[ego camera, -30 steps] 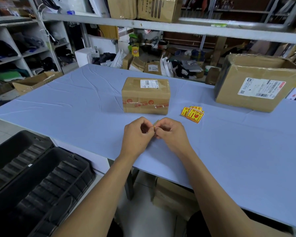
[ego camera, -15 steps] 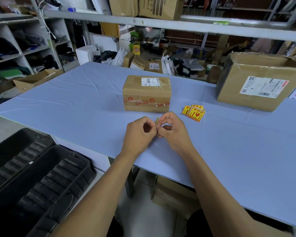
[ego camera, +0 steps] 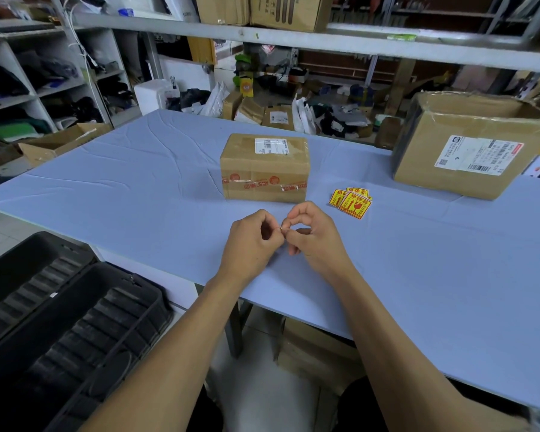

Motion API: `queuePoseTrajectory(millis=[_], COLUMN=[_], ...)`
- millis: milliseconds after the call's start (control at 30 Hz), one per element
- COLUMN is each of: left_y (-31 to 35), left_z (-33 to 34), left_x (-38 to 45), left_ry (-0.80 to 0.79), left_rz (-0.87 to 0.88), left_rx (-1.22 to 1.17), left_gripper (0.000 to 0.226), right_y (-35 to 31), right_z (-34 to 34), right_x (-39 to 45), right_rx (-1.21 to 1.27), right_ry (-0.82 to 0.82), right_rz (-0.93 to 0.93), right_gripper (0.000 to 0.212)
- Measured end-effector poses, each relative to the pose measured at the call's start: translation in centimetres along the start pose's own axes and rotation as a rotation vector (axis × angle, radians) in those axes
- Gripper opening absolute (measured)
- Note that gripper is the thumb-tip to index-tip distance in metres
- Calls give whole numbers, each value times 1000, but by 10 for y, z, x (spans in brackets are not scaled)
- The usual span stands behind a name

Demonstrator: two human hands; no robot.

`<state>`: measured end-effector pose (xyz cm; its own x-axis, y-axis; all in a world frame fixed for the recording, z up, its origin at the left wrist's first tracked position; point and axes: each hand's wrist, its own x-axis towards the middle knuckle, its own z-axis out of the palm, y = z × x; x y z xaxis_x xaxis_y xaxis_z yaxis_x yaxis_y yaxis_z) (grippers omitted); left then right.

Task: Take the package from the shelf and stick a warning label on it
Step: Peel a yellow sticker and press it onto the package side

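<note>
The surface (ego camera: 449,275) is a wide pale-blue sheet, creased toward its far left corner, running from the lower right up to the cluttered shelving behind. To its left on the floor sits a black ribbed tray (ego camera: 60,322). At the far right of the surface stands a large cardboard box (ego camera: 468,145), its top flaps loosely shut and a white shipping slip on the side facing the camera.

Near the middle of the surface sits the package (ego camera: 265,168), a smaller brown carton lying flat, wrapped in clear tape with red printed marks along its front and a white barcode slip on top. It is off the shelf and stands just beyond the hands, not touched by either.

Both bare forearms reach in from the bottom edge and meet in front of the package. The left hand (ego camera: 250,241) is curled, its thumb and forefinger pressed together at the tips. The right hand (ego camera: 315,238) mirrors it, fingertips meeting those of the left, so both grips pinch one small thin item (ego camera: 282,226) between them; only a pale sliver of it shows, too little to identify.

To the right of the package, apart from the hands, lies a small fanned stack of warning labels (ego camera: 353,202), yellow with red print.
</note>
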<state>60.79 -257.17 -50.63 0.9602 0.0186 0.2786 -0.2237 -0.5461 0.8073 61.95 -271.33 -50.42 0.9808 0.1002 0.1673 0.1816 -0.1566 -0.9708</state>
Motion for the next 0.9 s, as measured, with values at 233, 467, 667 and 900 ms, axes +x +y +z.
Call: queuePoseTrajectory(millis=[233,467,667,900], left_y=[0,-2,-3,-3], left_z=[0,-1,1,0], left_x=[-1,0,1,1], left_ry=[23,37,-4,19], left_rz=[34,24,12,-7], left_rx=[-1,-21,-6,-52], left_gripper=[7,5,5,9], right_y=[-1,-1,-3,-1], right_z=[2,2,3,3], right_x=[-3,-5,-6,-4], right_rx=[-78,-98,-120,-107], right_ry=[-4,34,42,78], right_rz=[-11,-20,-23,-17], right_gripper=[29,27,28,25])
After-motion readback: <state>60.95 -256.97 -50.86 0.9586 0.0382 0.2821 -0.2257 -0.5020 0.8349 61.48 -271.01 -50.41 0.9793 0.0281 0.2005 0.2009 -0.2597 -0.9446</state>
